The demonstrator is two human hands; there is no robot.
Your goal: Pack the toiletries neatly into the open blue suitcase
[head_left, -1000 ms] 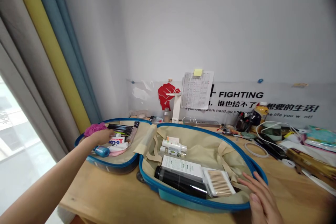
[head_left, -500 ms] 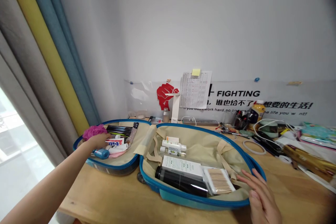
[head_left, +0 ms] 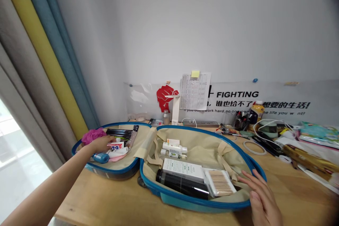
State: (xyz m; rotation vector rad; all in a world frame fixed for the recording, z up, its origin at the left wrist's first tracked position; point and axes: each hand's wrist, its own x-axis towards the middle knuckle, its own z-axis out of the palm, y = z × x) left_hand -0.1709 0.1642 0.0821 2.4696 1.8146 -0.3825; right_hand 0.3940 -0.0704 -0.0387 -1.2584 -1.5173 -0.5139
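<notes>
Left fingers [head_left: 109,140] seemingly nearer toothpaste box [head_left: 116,145]

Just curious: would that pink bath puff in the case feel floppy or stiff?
Probably floppy: the pink bath puff looks like soft gathered mesh, so likely light for its size. Pressed by the left hand beside it, it would probably squash rather than roll.

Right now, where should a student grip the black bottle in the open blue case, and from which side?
Grip the black bottle around its middle, from above on the near side. It lies flat, a smooth cylinder, a white carton along its far side, a cotton swab pack at one end, so the near side seems freest.
</notes>
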